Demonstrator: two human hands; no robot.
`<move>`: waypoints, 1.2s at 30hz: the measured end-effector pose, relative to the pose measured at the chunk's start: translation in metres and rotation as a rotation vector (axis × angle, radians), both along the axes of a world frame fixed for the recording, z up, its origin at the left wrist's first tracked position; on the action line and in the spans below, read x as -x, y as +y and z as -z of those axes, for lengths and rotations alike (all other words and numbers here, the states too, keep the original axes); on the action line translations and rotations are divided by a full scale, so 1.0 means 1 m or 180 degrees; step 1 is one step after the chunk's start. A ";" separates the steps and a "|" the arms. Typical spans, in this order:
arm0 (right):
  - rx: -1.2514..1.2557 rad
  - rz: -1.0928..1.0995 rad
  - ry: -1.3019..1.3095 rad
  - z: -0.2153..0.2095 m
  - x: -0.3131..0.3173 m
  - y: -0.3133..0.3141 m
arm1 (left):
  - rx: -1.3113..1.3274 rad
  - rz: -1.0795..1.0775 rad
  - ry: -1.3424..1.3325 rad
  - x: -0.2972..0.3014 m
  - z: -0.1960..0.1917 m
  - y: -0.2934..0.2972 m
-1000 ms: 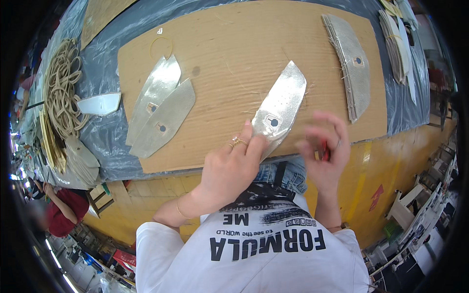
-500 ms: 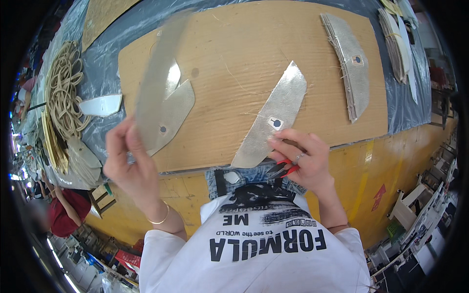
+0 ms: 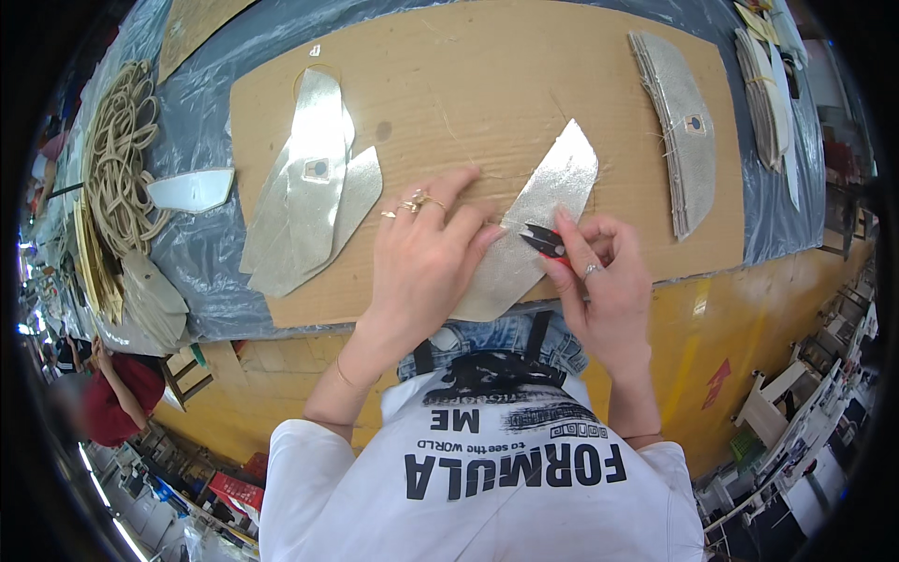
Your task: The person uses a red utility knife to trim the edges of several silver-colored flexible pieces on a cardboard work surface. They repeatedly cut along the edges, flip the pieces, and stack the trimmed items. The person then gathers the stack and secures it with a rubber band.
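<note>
My right hand (image 3: 609,281) holds small thread snips (image 3: 545,242) with black blades and red handles. The blades lie over the middle of a silver, leather-like piece (image 3: 566,169) with one pointed end. My left hand (image 3: 421,244) is at that piece's left side, thumb and index finger brought together near the blade tips. They seem to pinch a loose thread, mostly hidden by the fingers. To the left, several similar silver pieces (image 3: 314,215) overlap in a loose pile, the top one showing a small patch with a dark dot.
Brown cardboard (image 3: 421,84) covers the work surface. A stack of silver pieces (image 3: 688,140) stands at its right, with another tied bundle (image 3: 758,94) beyond. On the left are a white-faced piece (image 3: 192,190) and coiled beige cord (image 3: 122,150). Another person (image 3: 117,398) is at lower left.
My left hand has laid its silver piece on the left pile and moved right to the middle piece. My right hand has raised the snips from the near edge onto that piece.
</note>
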State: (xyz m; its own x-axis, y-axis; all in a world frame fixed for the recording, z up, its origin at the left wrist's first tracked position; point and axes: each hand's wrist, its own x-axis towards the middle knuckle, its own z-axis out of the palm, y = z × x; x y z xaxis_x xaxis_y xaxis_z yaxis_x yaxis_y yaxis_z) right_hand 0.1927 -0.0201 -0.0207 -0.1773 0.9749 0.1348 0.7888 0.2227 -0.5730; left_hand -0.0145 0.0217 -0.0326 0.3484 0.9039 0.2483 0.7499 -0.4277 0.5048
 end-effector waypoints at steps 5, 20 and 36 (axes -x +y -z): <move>-0.0052 0.0147 0.0162 0.004 0.004 -0.002 | -0.0142 0.0308 -0.0041 -0.003 -0.004 0.003; -0.0063 0.0257 0.0433 0.013 0.002 -0.003 | 0.0482 -0.0069 -0.1403 -0.006 0.016 -0.012; 0.0211 0.0927 0.0753 0.006 0.012 0.046 | 0.2098 -0.0462 -0.2851 0.001 -0.006 0.005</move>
